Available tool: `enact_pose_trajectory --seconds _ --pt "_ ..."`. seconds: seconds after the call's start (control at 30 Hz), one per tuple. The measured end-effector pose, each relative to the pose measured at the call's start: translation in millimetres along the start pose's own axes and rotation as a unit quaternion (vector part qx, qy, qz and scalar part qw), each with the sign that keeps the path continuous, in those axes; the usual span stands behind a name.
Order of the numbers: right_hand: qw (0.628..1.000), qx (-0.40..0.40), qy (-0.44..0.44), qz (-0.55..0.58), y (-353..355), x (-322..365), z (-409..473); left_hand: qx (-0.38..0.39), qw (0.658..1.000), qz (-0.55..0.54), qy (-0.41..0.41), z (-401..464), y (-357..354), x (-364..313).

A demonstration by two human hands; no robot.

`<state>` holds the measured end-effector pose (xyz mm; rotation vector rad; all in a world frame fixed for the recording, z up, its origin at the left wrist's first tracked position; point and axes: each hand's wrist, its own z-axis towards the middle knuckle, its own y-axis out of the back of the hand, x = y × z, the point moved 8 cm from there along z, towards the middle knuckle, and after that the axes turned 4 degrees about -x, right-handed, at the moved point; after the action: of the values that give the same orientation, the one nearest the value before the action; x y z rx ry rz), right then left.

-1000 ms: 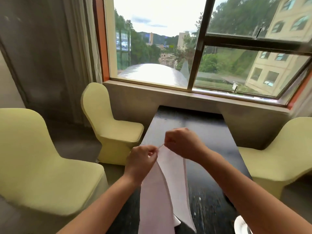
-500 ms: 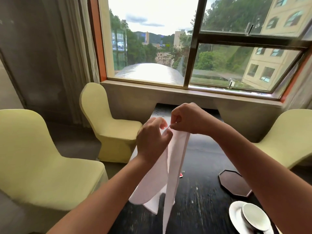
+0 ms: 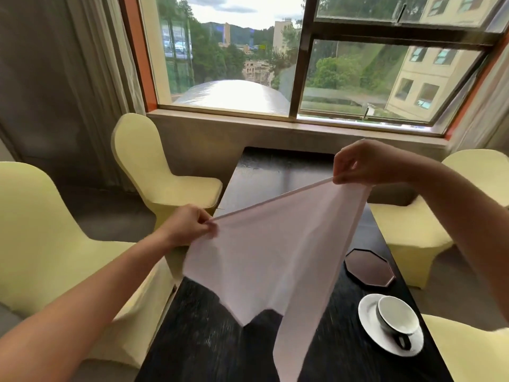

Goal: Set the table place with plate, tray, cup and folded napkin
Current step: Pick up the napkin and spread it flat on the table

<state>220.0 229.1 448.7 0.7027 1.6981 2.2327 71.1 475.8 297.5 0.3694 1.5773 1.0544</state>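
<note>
A white cloth napkin [image 3: 275, 252] hangs spread in the air above the black table [image 3: 209, 343]. My left hand [image 3: 190, 224] pinches its left corner and my right hand [image 3: 358, 164] pinches the other corner, higher and further away, so the top edge is stretched tight. The lower part of the napkin droops in loose points. At the right side of the table lies a dark octagonal tray [image 3: 370, 268]. In front of it a white cup [image 3: 398, 315] with a dark handle stands on a white plate [image 3: 369, 323].
Pale yellow covered chairs stand on both sides: two on the left [image 3: 162, 177] [image 3: 41, 244], two on the right [image 3: 413, 232] [image 3: 473, 354]. The table's far end meets a grey ledge [image 3: 275, 133] below a large window. A curtain [image 3: 91, 64] hangs at the left.
My hands were close together with the napkin hanging in narrow folds; they have moved apart, left hand down-left, right hand up-right, and the napkin is now spread open.
</note>
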Motion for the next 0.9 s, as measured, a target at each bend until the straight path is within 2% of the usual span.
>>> enact_pose_trajectory --seconds 0.1,0.2,0.3,0.4,0.53,0.63,0.73,0.9 --pt "0.998 0.019 -0.051 0.032 -10.0 -32.4 -10.6 0.068 0.997 0.005 0.021 4.4 -5.0 22.4" --pt "0.996 0.023 -0.087 0.029 -22.6 -58.5 -13.3 0.056 0.995 0.081 0.011 18.5 3.1 26.8" --pt "0.993 -0.018 -0.118 0.019 -21.1 -78.7 -8.9 -0.014 0.994 0.112 -0.01 40.3 27.4 12.3" --pt "0.988 -0.083 -0.129 -0.005 -4.9 -91.9 -3.2 -0.11 0.982 0.126 -0.085 58.6 63.9 -21.5" --pt "0.974 -0.18 -0.119 -0.063 23.7 -96.0 -2.7 -0.207 0.942 0.173 -0.198 58.4 100.5 -65.4" --pt "0.966 -0.221 -0.099 -0.087 33.1 -89.8 -9.9 -0.26 0.906 0.196 -0.272 41.5 110.9 -83.9" --pt "0.963 -0.236 -0.09 -0.093 26.9 -82.6 -27.7 -0.261 0.895 0.21 -0.295 22.9 102.5 -79.3" --pt "0.965 -0.24 -0.018 -0.103 -20.5 -51.9 -82.8 -0.207 0.908 0.221 -0.291 -25.9 54.6 -31.8"
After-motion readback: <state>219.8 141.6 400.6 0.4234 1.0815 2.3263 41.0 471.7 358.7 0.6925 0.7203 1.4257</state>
